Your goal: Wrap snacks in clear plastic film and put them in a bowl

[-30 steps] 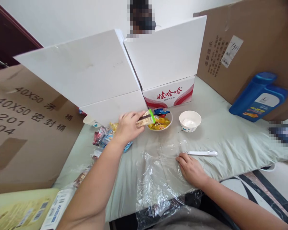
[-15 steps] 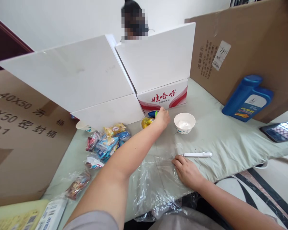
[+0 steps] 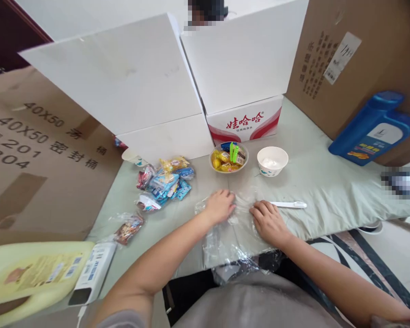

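Observation:
Both hands rest on a clear plastic bag [image 3: 225,237] spread over the pale green cloth at the table's near edge. My left hand [image 3: 220,206] lies on the bag's upper left part with its fingers curled onto the film. My right hand [image 3: 267,220] presses the bag's right side, fingers bent at the film. Behind them stands a small bowl [image 3: 228,157] full of wrapped snacks, with a green-edged packet [image 3: 234,154] on top. An empty white bowl [image 3: 272,160] sits to its right. A white pen [image 3: 289,205] lies just right of my right hand.
A heap of wrapped snacks [image 3: 166,182] lies left of the bowls. White boxes [image 3: 246,123] stand behind. A blue jug [image 3: 374,127] leans at the right, with brown cardboard on both sides. A yellow container [image 3: 30,273] lies at the near left, a phone [image 3: 401,182] at the right edge.
My left hand carried a green-edged packet to the snack bowl, left it there, and came back to the plastic bag beside my right hand. The right hand stayed on the bag.

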The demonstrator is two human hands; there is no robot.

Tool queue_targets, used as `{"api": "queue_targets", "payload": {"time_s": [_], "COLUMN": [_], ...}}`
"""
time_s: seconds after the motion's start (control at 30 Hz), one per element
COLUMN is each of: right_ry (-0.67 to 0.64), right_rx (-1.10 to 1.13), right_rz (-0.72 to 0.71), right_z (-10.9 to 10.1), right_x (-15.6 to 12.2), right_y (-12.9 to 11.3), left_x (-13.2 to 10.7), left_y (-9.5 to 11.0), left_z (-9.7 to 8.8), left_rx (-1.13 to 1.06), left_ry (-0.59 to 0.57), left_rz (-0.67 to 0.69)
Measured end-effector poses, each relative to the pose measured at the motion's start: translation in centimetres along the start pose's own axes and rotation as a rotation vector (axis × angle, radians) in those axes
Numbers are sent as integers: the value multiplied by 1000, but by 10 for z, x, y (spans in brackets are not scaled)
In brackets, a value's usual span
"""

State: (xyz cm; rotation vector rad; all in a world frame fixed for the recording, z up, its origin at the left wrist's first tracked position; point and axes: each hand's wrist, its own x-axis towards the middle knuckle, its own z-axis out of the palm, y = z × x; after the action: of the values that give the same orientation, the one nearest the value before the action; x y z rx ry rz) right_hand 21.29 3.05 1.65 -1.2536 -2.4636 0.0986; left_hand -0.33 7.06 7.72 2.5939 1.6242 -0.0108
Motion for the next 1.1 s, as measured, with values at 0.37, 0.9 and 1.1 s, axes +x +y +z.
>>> {"api": "queue_targets", "payload": {"time_s": [0.37,0.9,1.1], "right_ry": [-54,-294,-522], "right_rx": [82,486,331], "right_rz": [42,-34,-274], "right_z": [-19,-74,-64], "right_x": [11,-10,-60], "right_y": [14,53,33], "left_x": [-106,-187,-179], "left_y": [-35,0,0], "left_z": [-13,48,41], "left_rx": [-761,-426,-603], "left_ry": [260,141,292], "left_rz": [-10,107,-21]}}
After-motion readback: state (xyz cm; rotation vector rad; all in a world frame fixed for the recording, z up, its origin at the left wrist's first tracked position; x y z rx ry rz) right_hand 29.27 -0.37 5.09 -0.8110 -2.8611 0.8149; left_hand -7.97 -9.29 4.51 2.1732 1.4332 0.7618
